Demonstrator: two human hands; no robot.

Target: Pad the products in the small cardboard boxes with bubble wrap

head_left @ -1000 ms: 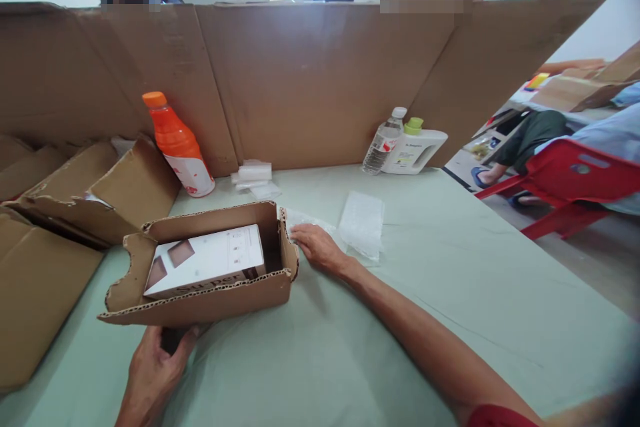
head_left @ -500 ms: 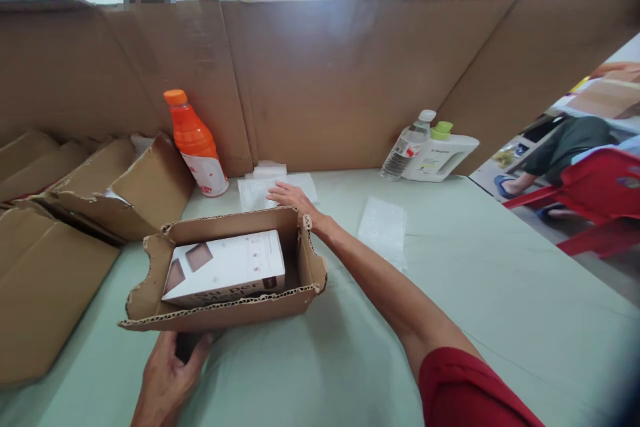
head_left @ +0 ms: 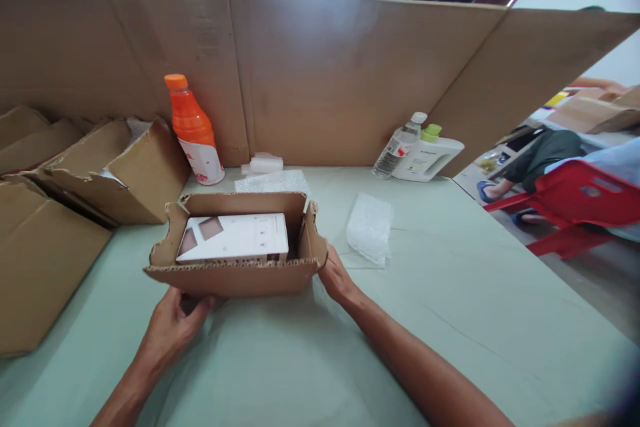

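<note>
Cardboard box (head_left: 235,280), held from below by left grip (head_left: 175,317) and seemingly by right grip (head_left: 337,277) at its right end, may spill its white carton (head_left: 240,237) if either slips.

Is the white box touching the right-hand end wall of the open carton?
Apart. The head view shows a dark gap inside the open carton, between the white box and the right-hand end wall.
</note>
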